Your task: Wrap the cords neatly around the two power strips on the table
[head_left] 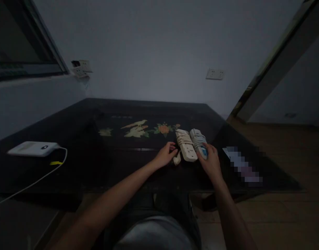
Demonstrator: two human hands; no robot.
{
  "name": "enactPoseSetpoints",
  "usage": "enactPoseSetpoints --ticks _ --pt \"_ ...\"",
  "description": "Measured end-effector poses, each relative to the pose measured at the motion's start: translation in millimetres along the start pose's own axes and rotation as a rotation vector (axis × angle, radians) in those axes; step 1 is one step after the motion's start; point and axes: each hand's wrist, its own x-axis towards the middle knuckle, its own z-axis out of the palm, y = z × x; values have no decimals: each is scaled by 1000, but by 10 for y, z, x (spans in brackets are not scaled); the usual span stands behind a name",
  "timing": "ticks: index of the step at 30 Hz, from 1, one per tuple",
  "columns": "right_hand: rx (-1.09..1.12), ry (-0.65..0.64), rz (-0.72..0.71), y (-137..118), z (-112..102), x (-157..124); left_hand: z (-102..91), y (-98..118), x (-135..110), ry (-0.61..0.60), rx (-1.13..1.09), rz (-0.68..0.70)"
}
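Observation:
Two power strips lie side by side on the dark table, each with its cord wound around it. The left one is a cream-white power strip point(189, 153), and its white plug point(177, 159) rests by its near left side. My left hand point(165, 155) is just left of that plug, fingers loosely curved and apart, with nothing visible in them. With fingers and thumb around its near end, my right hand point(211, 162) grips the second strip, a white power strip with a blue socket face point(198, 138). Part of its near end is hidden by the fingers.
A white box-shaped device point(31, 148) with a cable point(42, 177) sits at the table's left, near a yellow tag point(56, 163). A blurred-out flat item point(241, 165) lies on the right. The dark table point(117, 166) has a bird-and-flower picture; wall sockets point(215, 74) are behind.

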Motion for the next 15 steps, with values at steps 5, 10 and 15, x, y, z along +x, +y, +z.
enactPoseSetpoints --ticks 5,10,15 --pt "-53 -92 61 60 45 68 217 48 112 10 4 -76" --pt "-93 -88 21 53 78 102 405 191 245 25 -8 -112" --pt "-145 -85 7 49 98 93 486 289 299 26 -98 -111"
